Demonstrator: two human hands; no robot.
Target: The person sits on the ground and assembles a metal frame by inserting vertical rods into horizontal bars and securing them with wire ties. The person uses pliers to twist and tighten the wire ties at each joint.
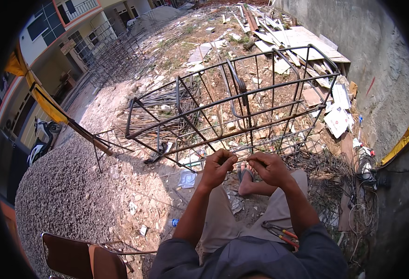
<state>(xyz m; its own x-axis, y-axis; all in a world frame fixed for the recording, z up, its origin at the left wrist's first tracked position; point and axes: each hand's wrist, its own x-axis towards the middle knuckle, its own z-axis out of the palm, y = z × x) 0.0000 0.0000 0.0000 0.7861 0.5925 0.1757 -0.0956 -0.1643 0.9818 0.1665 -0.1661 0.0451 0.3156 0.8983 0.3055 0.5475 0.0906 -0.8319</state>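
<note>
Rebar cage (245, 98) in front, gravel heap (65, 190) left, wall (381, 69) right (boards (309, 44) beside it), 1 pair of pliers (288, 240) on lap (219, 218)

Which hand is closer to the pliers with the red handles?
The right one. The right hand is out in front of the pliers; the left hand is about as far forward but well off to their left.
</note>
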